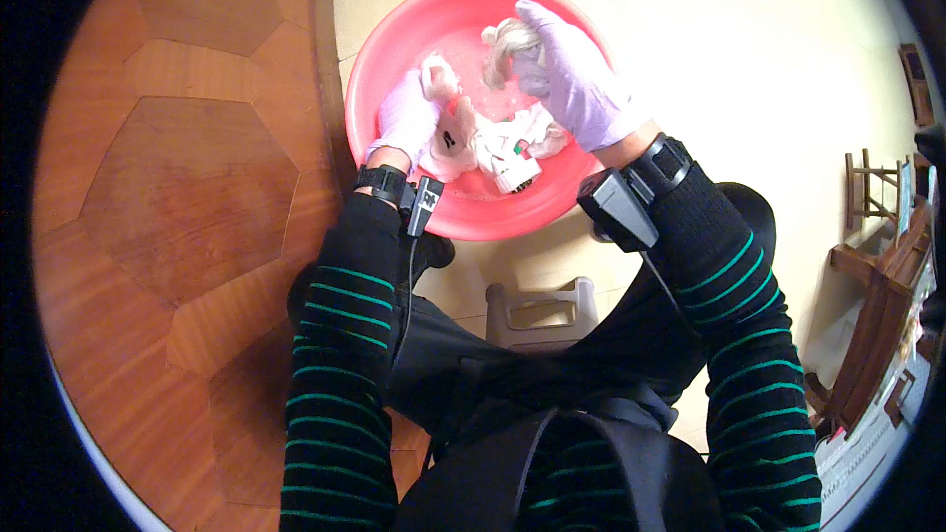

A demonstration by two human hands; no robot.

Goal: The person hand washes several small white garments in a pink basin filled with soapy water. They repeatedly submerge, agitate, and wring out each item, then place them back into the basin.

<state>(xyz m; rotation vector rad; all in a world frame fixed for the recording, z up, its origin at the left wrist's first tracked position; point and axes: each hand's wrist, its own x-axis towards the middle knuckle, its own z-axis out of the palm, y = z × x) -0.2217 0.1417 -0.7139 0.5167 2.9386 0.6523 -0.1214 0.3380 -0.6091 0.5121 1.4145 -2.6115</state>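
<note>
A round pink plastic basin (510, 225) stands on the floor before me, with wet white cloth items, perhaps socks, in it. My left hand (410, 114), in a pale purple glove, grips one white cloth (440, 80) inside the basin's left side. In my right hand (580, 77), gloved alike, a bunched off-white cloth (510, 41) is held over the basin's upper right. Between the hands lies a crumpled white cloth (502, 148) bearing green and dark marks. Small bubbles or drops show on the basin's bottom.
A brown wooden panelled surface (192, 177) runs along my left, its edge close to the basin. Between my legs is a grey plastic stool (543, 310). Pale floor tiles (724, 66) spread to the right, where wooden furniture (879, 295) stands. Cabled black devices (621, 208) are strapped to both wrists.
</note>
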